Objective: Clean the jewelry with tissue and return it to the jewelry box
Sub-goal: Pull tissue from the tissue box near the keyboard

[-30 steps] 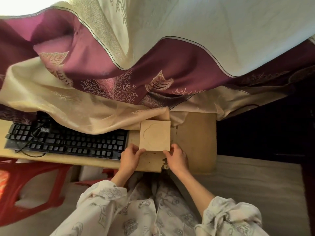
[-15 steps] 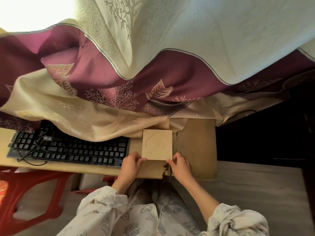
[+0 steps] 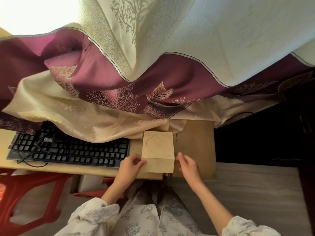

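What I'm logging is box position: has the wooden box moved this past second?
Yes. The wooden box came toward the person: its near edge now lies past the keyboard's front edge; before, it lay short of it.

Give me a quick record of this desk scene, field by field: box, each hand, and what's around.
box: wooden jewelry box, shut, heart outline on lid, on desk
left hand: fingers at box's left front corner
right hand: beside box's right side, blurred; contact unclear
left of box: black keyboard
behind: curtain draped onto desk
jewelry, tissue: not visible
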A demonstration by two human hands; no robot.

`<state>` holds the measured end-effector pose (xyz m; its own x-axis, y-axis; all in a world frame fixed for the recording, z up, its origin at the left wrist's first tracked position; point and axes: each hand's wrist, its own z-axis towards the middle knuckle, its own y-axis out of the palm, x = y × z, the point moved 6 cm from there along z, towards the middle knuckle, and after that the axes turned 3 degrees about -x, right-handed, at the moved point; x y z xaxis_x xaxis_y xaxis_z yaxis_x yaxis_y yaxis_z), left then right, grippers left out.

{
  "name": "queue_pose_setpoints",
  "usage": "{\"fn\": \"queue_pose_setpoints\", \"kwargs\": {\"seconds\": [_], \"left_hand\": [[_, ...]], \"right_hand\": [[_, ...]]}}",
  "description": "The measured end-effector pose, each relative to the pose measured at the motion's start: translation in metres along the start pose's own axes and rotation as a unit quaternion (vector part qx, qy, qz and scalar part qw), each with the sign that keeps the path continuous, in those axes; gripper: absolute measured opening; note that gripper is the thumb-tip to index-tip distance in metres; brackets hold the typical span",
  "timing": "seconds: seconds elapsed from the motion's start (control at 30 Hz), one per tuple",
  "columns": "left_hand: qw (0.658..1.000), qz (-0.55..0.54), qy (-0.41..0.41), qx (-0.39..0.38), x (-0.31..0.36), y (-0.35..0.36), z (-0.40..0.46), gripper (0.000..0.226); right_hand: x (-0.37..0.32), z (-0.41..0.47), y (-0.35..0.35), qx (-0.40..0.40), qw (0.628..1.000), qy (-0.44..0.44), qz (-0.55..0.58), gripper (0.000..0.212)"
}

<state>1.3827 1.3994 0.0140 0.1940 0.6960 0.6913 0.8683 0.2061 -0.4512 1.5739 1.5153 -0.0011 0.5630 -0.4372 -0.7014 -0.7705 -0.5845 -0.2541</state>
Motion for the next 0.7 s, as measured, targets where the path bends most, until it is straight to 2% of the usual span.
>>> {"fn": "queue_pose_setpoints", "kwargs": {"seconds": [0.07,0.17,0.27,0.4,0.47,0.53,0.63,0.7], "left_hand": [[1.0,-0.023,0.019,0.004,0.017,-0.013,0.005,0.012],[0.994,-0.099,0.035,0.026,0.05,-0.034,0.017,0.007],[0.987,-0.159,0.028,0.014,0.078,-0.046,0.033,0.008],[0.986,-0.168,-0.004,0.0,0.093,-0.053,0.056,0.016],[0.987,-0.161,-0.005,0.008,0.096,-0.054,0.065,0.023],[0.987,-0.163,-0.01,0.009,0.096,-0.054,0.069,0.026],[0.987,-0.161,-0.017,0.001,0.097,-0.054,0.07,0.024],[0.987,-0.162,-0.02,-0.006,0.097,-0.054,0.071,0.022]], "right_hand": [[0.003,-0.002,-0.006,0.029,0.996,0.027,0.085,0.03],[0.008,-0.001,-0.002,0.036,0.994,0.045,0.097,0.023],[0.003,0.005,0.016,0.006,0.999,0.027,0.021,0.021],[-0.023,0.017,0.043,-0.014,0.987,-0.087,-0.137,0.025],[-0.034,0.022,0.052,0.019,0.963,-0.144,-0.225,0.027],[-0.04,0.029,0.057,0.072,0.925,-0.171,-0.332,0.028],[-0.045,0.037,0.065,0.097,0.828,-0.149,-0.533,0.03],[-0.045,0.044,0.069,0.108,0.795,-0.131,-0.582,0.034]]}}
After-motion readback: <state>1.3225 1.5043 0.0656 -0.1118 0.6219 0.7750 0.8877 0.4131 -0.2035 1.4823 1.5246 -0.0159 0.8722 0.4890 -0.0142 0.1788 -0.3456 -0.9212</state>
